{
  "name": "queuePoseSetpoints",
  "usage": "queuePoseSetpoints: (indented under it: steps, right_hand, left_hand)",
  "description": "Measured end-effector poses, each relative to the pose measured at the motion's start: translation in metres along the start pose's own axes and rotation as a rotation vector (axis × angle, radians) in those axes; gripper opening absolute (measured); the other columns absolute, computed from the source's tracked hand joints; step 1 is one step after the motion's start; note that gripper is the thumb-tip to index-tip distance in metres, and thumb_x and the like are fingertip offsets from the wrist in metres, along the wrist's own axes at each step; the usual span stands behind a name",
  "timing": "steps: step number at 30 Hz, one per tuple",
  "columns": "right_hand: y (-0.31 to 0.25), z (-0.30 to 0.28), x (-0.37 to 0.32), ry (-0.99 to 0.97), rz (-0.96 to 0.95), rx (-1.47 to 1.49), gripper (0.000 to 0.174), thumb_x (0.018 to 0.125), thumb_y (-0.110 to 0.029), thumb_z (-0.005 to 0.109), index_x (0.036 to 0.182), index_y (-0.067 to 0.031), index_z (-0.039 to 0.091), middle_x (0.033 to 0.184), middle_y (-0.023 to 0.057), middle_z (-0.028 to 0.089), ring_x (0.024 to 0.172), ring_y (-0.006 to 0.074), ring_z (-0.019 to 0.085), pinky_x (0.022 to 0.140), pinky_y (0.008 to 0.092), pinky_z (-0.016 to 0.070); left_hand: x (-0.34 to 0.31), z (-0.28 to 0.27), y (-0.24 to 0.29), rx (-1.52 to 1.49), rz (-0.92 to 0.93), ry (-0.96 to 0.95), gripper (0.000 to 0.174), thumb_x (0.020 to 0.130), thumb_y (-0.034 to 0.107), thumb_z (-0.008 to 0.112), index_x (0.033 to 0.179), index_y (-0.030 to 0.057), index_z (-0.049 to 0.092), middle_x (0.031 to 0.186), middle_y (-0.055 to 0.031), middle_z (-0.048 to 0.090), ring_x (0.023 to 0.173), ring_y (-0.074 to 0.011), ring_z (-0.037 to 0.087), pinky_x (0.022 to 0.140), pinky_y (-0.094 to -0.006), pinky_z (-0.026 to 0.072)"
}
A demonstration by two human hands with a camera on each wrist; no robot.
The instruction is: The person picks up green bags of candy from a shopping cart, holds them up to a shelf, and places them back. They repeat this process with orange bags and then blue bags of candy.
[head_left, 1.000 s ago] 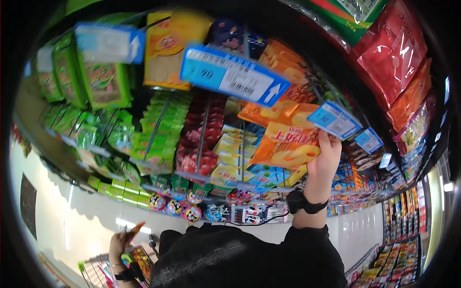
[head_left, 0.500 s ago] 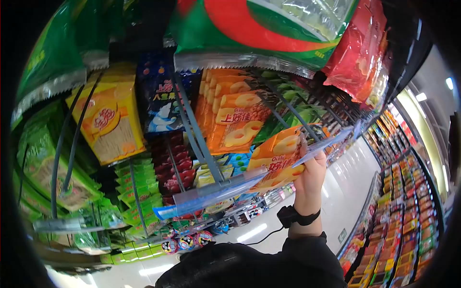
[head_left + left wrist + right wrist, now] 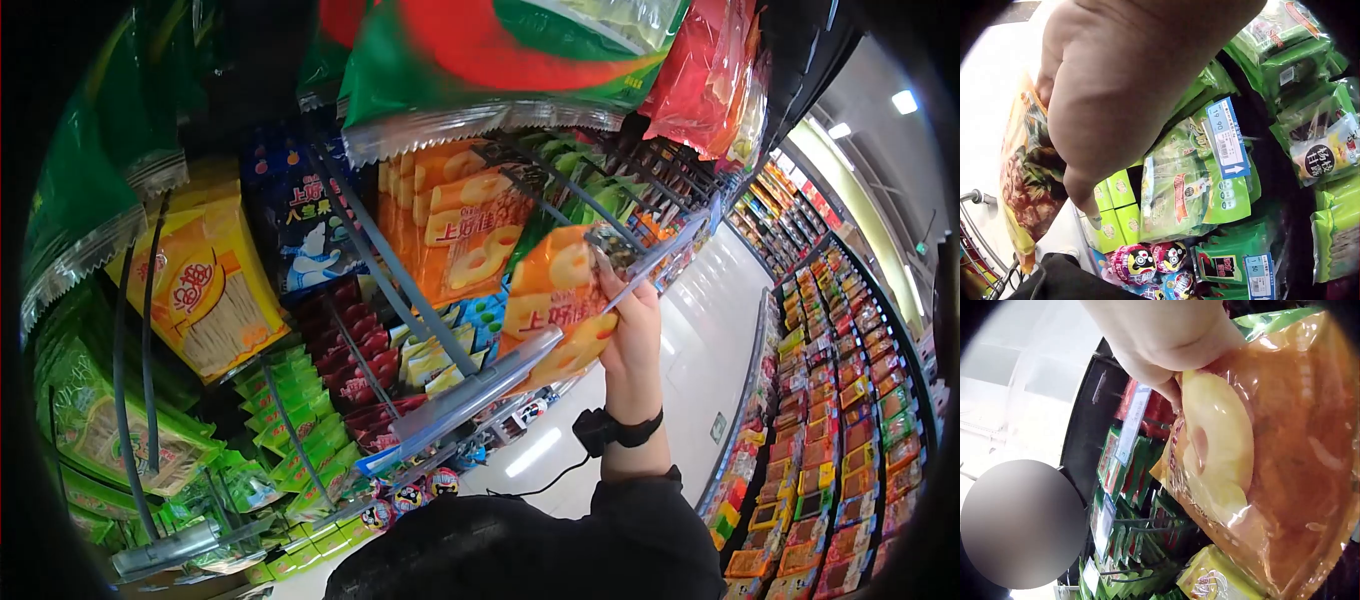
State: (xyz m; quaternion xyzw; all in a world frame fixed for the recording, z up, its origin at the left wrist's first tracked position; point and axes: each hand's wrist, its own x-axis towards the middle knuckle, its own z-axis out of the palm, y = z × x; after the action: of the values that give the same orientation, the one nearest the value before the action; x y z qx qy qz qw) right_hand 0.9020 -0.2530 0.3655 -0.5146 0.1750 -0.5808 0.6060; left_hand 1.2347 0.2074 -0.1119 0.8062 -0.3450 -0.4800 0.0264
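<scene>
Right hand (image 3: pixel 632 325) and left hand (image 3: pixel 1110 87) each grip an orange snack bag before a rack (image 3: pixel 452 345) of hanging packets. Stocked shelves (image 3: pixel 820 430) stand across a pale floor (image 3: pixel 690 330). Large green-and-red bag (image 3: pixel 500 75) at the top overhangs a row of orange bags (image 3: pixel 450 225). Just in front of that row, the right hand's bag (image 3: pixel 545 300) lies left of the hand in the head view, pinched at its side edge, fruit rings showing. The left hand's bag (image 3: pixel 1029 187), printed with a pineapple, hangs beside and below that hand, its upper edge at the partly hidden fingers. Round pink candies (image 3: pixel 1132 262) sit lower, near a small blue-edged price tag (image 3: pixel 1260 275).
</scene>
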Motion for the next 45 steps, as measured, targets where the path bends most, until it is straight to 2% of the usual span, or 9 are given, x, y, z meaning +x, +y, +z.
queuePoseSetpoints:
  steps: [18, 23, 28, 29, 30, 32, 38, 41, 45]
  right_hand:
    - [0.061, 0.017, 0.023, 0.046, -0.028, -0.276, 0.026, 0.088, -0.009, 0.055, 0.111, 0.004, 0.052, 0.108, 0.0068, 0.057, 0.098, 0.012, 0.053, 0.085, 0.0277, 0.0433]
    - [0.048, -0.026, -0.03, -0.266, -0.051, -0.167, 0.049, 0.083, 0.005, 0.052, 0.129, 0.003, 0.036, 0.134, 0.0149, 0.037, 0.126, 0.0266, 0.034, 0.103, 0.0377, 0.0326]
    - [0.026, -0.101, -0.036, -0.477, -0.245, -0.544, 0.048, 0.082, 0.005, 0.055, 0.128, 0.0012, 0.04, 0.131, 0.0147, 0.041, 0.122, 0.0249, 0.041, 0.098, 0.0366, 0.0387]
    - [0.024, -0.12, -0.036, -0.514, -0.204, -0.527, 0.047, 0.082, 0.005, 0.056, 0.126, 0.0011, 0.042, 0.129, 0.0141, 0.043, 0.12, 0.0241, 0.043, 0.097, 0.0364, 0.0393]
    - [0.025, -0.137, -0.036, -0.554, -0.166, -0.509, 0.045, 0.081, 0.005, 0.057, 0.125, 0.0009, 0.044, 0.128, 0.0136, 0.044, 0.118, 0.0233, 0.044, 0.096, 0.0363, 0.0398]
    - [0.026, -0.165, -0.04, -0.722, -0.007, -0.436, 0.047, 0.08, 0.005, 0.058, 0.124, 0.0002, 0.045, 0.127, 0.013, 0.045, 0.118, 0.023, 0.045, 0.096, 0.0367, 0.0397]
    - [0.045, -0.187, -0.069, -1.124, 0.226, -0.358, 0.066, 0.071, 0.001, 0.067, 0.131, -0.0024, 0.04, 0.129, 0.0113, 0.042, 0.12, 0.0241, 0.043, 0.099, 0.0388, 0.0364]
    - [0.066, -0.2, -0.086, -1.058, 0.711, 0.241, 0.083, 0.07, 0.001, 0.068, 0.139, -0.0028, 0.022, 0.138, 0.0112, 0.031, 0.126, 0.0242, 0.036, 0.098, 0.0391, 0.0381]
    - [0.056, -0.223, -0.088, -0.932, 0.956, 0.351, 0.053, 0.08, -0.005, 0.064, 0.126, 0.0005, 0.039, 0.117, 0.012, 0.055, 0.102, 0.0219, 0.058, 0.08, 0.0348, 0.0529]
  left_hand:
    - [-0.048, -0.006, 0.08, 0.108, -0.03, 0.041, 0.043, 0.081, 0.049, 0.055, 0.092, 0.0099, 0.068, 0.091, -0.0145, 0.066, 0.088, -0.0248, 0.063, 0.078, -0.0365, 0.0465]
    - [-0.099, 0.024, 0.119, 0.061, -0.174, 0.083, 0.044, 0.081, 0.051, 0.055, 0.09, 0.0103, 0.069, 0.09, -0.0139, 0.066, 0.087, -0.0243, 0.063, 0.078, -0.0359, 0.0464]
    - [-0.148, 0.052, 0.148, -0.105, -0.088, -0.018, 0.054, 0.069, 0.057, 0.062, 0.082, 0.0047, 0.068, 0.086, -0.0171, 0.066, 0.076, -0.0292, 0.064, 0.066, -0.0403, 0.0486]
    - [-0.211, 0.008, 0.271, 0.162, -0.287, 0.116, 0.064, 0.067, 0.065, 0.062, 0.094, 0.0066, 0.066, 0.083, -0.0188, 0.065, 0.073, -0.0292, 0.064, 0.066, -0.0374, 0.0484]
    - [-0.214, 0.003, 0.271, 0.105, -0.349, 0.088, 0.064, 0.067, 0.065, 0.062, 0.094, 0.0066, 0.066, 0.083, -0.0188, 0.065, 0.073, -0.0292, 0.064, 0.066, -0.0374, 0.0484]
    - [-0.228, 0.012, 0.255, -0.176, 0.034, 0.524, 0.042, 0.088, 0.04, 0.052, 0.079, 0.0005, 0.062, 0.059, -0.0099, 0.054, 0.054, -0.0174, 0.047, 0.052, -0.0362, 0.0402]
    - [-0.272, -0.002, 0.383, -0.889, 0.401, 0.866, 0.035, 0.095, 0.03, 0.045, 0.098, -0.0011, 0.061, 0.081, -0.0014, 0.06, 0.07, -0.0069, 0.051, 0.065, -0.0226, 0.0431]
    - [-0.258, -0.003, 0.458, -1.364, 0.638, 0.651, 0.038, 0.095, 0.032, 0.044, 0.096, -0.0024, 0.059, 0.085, -0.0041, 0.062, 0.073, -0.0083, 0.056, 0.066, -0.0227, 0.0465]
    - [-0.224, 0.004, 0.519, -1.571, 0.714, 0.392, 0.041, 0.094, 0.034, 0.043, 0.1, -0.0038, 0.057, 0.094, -0.0094, 0.064, 0.08, -0.0133, 0.062, 0.074, -0.0269, 0.051]
